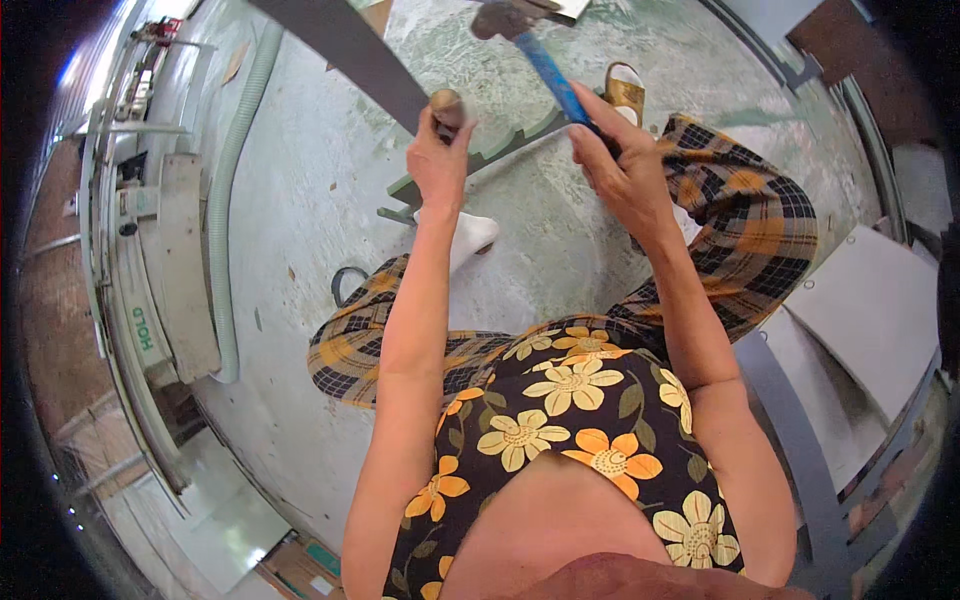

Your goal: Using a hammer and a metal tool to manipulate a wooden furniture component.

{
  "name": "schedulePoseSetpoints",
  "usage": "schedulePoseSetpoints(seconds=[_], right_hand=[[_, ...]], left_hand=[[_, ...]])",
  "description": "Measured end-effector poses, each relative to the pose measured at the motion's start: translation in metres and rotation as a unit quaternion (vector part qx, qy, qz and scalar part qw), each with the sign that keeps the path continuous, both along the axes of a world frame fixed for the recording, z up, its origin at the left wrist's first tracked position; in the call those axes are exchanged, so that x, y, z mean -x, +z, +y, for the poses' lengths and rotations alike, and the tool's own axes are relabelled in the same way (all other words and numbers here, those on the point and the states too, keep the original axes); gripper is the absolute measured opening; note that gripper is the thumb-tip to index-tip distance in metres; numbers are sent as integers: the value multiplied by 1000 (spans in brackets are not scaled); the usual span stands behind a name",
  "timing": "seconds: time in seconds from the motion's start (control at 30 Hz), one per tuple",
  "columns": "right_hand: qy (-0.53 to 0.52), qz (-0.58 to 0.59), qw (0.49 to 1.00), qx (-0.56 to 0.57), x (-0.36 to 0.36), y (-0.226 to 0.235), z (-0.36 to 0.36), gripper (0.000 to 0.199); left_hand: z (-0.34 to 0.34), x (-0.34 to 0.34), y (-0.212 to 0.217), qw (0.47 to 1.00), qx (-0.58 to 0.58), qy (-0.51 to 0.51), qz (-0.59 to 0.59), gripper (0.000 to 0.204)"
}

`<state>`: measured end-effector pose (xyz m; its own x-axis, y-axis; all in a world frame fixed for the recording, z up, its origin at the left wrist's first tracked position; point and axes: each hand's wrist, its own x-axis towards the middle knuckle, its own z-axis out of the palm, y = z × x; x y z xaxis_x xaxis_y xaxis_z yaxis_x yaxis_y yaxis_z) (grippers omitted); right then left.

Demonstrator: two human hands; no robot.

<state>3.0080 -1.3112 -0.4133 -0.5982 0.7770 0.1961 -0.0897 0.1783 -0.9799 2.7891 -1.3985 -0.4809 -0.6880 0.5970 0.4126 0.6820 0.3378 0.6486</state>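
Hammer with blue handle at 12 o'clock, raised over the floor, right hand grip clenched on its handle. Left hand at 11 o'clock pinches a small round wooden piece against a dark board. Grey hose at 9 o'clock.

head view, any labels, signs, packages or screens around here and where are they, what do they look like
Lettered marking: on the pale machine at the left edge, green upright letters on a whitish strip.
Cardboard box: on the floor at the bottom left, flat and brown, with a small teal patch.
No screens show.
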Motion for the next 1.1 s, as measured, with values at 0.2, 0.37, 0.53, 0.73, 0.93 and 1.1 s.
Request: schedulePoseSetpoints(seconds=[0.2, 0.37, 0.53, 0.73, 0.93, 1.1], right_hand=[[-9, -1, 999, -32, 9, 5, 8, 39], [-10, 39, 995, -87, 24, 4, 9, 39], [21, -5, 999, -49, 31, -18, 4, 38], [58, -122, 989, -63, 31, -59, 9, 37], [35, -73, 997, 8, 28, -29, 3, 37], [30, -43, 999, 1, 35, -42, 8, 38]], left_hand=[[11, 4, -5, 999, 30, 11, 10, 38], [13, 6, -19, 999, 25, 25, 15, 33], [11, 8, -32, 997, 56, 31, 30, 41], [19, 4, -37, 991, 85, 38, 92, 43], [18, 9, -34, 987, 112, 38, 109, 43], [32, 5, -25, 980, 164, 49, 102, 41]])
